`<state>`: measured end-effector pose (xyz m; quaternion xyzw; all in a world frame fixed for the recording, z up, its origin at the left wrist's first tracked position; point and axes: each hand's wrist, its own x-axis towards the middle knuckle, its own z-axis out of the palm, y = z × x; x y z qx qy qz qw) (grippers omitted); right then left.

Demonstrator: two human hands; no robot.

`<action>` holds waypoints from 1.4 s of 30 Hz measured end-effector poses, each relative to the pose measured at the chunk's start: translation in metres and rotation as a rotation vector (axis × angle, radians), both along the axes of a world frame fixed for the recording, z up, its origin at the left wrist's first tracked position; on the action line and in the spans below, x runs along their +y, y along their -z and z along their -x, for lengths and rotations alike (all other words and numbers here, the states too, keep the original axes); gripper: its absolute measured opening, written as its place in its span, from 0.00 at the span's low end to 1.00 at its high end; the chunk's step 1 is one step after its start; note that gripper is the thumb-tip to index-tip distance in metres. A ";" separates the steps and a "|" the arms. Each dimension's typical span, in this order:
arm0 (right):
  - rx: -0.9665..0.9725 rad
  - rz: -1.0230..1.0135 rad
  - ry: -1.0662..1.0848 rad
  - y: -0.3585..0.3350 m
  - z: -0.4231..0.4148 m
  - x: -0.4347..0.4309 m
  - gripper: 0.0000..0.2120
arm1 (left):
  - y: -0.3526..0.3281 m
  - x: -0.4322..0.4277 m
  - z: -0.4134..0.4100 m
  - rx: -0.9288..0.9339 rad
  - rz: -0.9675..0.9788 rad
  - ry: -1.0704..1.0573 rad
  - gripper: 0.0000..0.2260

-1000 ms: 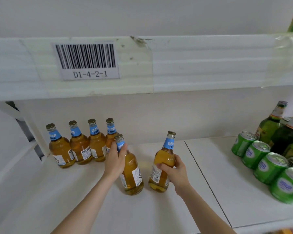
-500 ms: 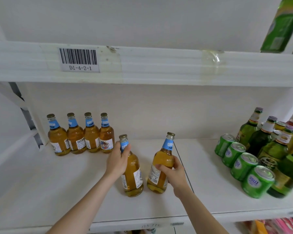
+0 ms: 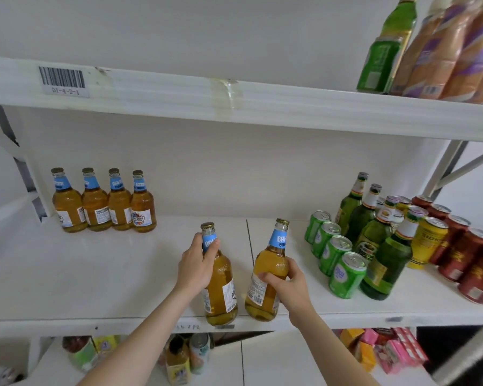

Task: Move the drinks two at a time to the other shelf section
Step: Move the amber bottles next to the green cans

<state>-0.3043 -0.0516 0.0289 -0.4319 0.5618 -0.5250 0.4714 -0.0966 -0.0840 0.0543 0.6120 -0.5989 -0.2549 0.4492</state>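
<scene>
My left hand (image 3: 196, 265) grips an amber beer bottle (image 3: 221, 291) by its blue-labelled neck and shoulder. My right hand (image 3: 287, 282) wraps around the body of a second amber bottle (image 3: 271, 263). Both bottles are upright, or nearly so, at the front edge of the white shelf (image 3: 95, 274), on either side of the seam (image 3: 248, 238) between the left and right sections. Several more amber bottles (image 3: 103, 201) stand in a row at the back left of the left section.
The right section holds green cans (image 3: 335, 254), green glass bottles (image 3: 374, 232), a yellow can (image 3: 430, 240) and red cans (image 3: 466, 257). The upper shelf (image 3: 234, 101) carries a barcode label and bottles at the right. Snacks and drinks fill the lower shelf (image 3: 262, 358).
Both hands have drawn the two bottles forward to the shelf's front edge and slightly right. The view has pulled back, showing more of the right section and the upper shelf.
</scene>
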 end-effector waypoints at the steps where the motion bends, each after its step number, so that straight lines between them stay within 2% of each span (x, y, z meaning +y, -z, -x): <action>1: 0.000 0.002 0.001 -0.001 0.009 0.005 0.27 | 0.001 0.004 0.009 0.010 0.001 0.008 0.13; 8: 0.002 0.006 0.035 -0.002 0.060 0.020 0.30 | -0.002 0.014 0.062 0.027 0.012 0.056 0.11; 11: -0.016 0.017 0.059 -0.002 0.074 0.017 0.28 | -0.003 0.006 0.080 0.008 0.011 0.083 0.11; 16: -0.014 -0.001 0.089 0.001 0.090 -0.002 0.32 | -0.004 -0.016 0.100 -0.010 0.008 0.112 0.13; 20: -0.035 0.011 0.100 0.001 0.099 -0.025 0.30 | -0.006 -0.042 0.113 -0.065 0.019 0.118 0.12; 29: -0.033 0.049 0.105 0.004 0.106 -0.105 0.31 | -0.012 -0.118 0.130 -0.163 0.056 0.153 0.13; 33: -0.014 0.039 0.114 0.007 0.110 -0.139 0.37 | -0.013 -0.147 0.134 -0.205 0.079 0.149 0.14; 42: 0.043 0.054 0.115 0.016 0.113 -0.193 0.36 | -0.004 -0.191 0.142 -0.206 0.083 0.129 0.12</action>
